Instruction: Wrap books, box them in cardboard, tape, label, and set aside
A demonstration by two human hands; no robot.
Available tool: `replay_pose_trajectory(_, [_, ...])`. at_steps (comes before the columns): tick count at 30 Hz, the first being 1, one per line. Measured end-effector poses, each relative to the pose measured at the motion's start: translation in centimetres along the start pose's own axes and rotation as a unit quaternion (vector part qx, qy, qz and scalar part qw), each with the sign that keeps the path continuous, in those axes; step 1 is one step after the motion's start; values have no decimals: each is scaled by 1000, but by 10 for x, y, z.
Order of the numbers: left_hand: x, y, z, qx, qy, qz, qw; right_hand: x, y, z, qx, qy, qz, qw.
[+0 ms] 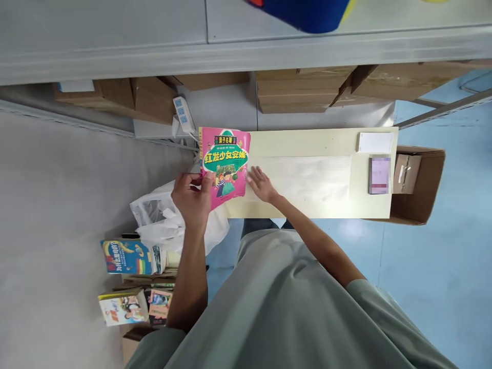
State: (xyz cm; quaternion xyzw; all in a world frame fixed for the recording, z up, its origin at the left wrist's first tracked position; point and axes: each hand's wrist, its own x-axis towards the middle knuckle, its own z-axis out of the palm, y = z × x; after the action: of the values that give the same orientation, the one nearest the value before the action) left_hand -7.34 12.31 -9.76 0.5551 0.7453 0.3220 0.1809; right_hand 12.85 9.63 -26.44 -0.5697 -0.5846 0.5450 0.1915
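Note:
A pink children's book [238, 146] with a green and yellow Chinese title lies at the left end of a narrow cream table [300, 143]. My left hand [194, 200] grips its lower left edge, thumb on the cover and fingers partly hidden beneath. Its right edge looks slightly worn. My right hand [262, 185] rests palm down, fingers stretched out, just beside that right edge; whether the fingertips touch the book is hard to tell. Under and beyond the right hand, a pale rectangular sheet [315, 177] covers the tabletop's middle.
On the table's right end are a white box [374, 142] and a purple item [380, 175]. An open cardboard box [430, 192] stands beyond. Left are a white plastic bag [165, 220] and stacked books [128, 256]. A shelf edge [230, 56], cartons [295, 92] and a power strip [184, 114] lie ahead.

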Motion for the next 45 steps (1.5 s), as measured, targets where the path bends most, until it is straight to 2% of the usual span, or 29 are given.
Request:
replay_pose_trajectory(2, [-7, 16, 2, -65, -22, -39, 997, -12, -5, -31, 152, 22, -15, 988])
replay_pose_trajectory(4, [-18, 29, 18, -140, -57, -82, 985, -33, -6, -66, 265, 57, -37, 962])
replay_pose_trajectory(6, [-31, 38, 48, -208, -100, -120, 965, -62, 1, -101, 323, 90, -36, 941])
replay_pose_trajectory(8, [-47, 47, 86, -249, -159, -158, 942, -94, 16, -129, 348, 136, -10, 928])
replay_pose_trajectory(11, [-77, 60, 147, -251, -257, -208, 910, -140, 54, -159, 330, 215, 41, 918])
replay_pose_trajectory(14, [-107, 70, 199, -229, -322, -211, 894, -175, 99, -178, 267, 254, 74, 927])
replay_pose_trajectory(16, [-123, 71, 224, -197, -348, -186, 898, -188, 125, -185, 210, 270, 96, 935])
replay_pose_trajectory(18, [-132, 67, 240, -145, -362, -155, 908, -191, 143, -187, 149, 283, 124, 939])
replay_pose_trajectory(20, [-134, 60, 249, -91, -356, -129, 921, -186, 152, -183, 96, 283, 153, 942])
replay_pose_trajectory(23, [-130, 47, 255, -33, -335, -108, 936, -173, 155, -173, 4, 262, 190, 946])
replay_pose_trajectory(27, [-125, 33, 262, -25, -320, -138, 937, -162, 150, -165, -102, 263, 225, 933])
replay_pose_trajectory(33, [-124, 20, 267, -100, -300, -182, 931, -158, 151, -177, -100, 204, 236, 945])
replay_pose_trajectory(41, [-122, 17, 261, -130, -292, -188, 929, -156, 146, -185, -107, 181, 240, 948])
replay_pose_trajectory(43, [-121, 17, 261, -129, -291, -190, 929, -164, 149, -188, -108, 209, 235, 943])
replay_pose_trajectory(45, [-120, 16, 261, -128, -296, -187, 928, -174, 155, -190, -132, 288, 249, 915])
